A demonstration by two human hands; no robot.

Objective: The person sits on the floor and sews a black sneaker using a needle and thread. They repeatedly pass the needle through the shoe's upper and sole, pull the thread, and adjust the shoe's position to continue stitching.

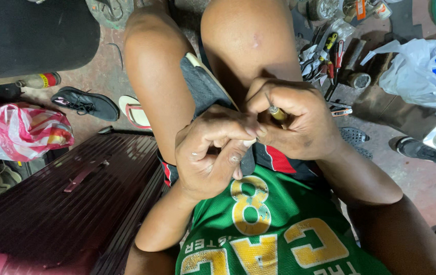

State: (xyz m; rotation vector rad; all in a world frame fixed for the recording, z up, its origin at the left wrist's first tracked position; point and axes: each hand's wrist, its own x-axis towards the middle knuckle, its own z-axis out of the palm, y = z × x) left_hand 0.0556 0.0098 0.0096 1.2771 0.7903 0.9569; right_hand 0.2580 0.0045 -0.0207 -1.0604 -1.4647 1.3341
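A dark grey shoe with a pale sole edge [202, 84] is clamped between my knees, toe pointing away from me. My left hand [213, 153] pinches the shoe's near end, fingers curled tight on its edge. My right hand [294, 119] presses against the left and grips a small awl-like tool with a yellowish handle and thin metal tip [275, 109], held right at the shoe's edge. Where the tip meets the shoe is hidden by my fingers.
A dark maroon ribbed suitcase [65, 203] lies at my left. On the floor beyond are a black shoe [85, 102], a sandal [134, 112], a striped plastic bag [21, 130] and a bottle [39, 80]. Hand tools [325, 56] and plastic bags [416, 66] lie at the right.
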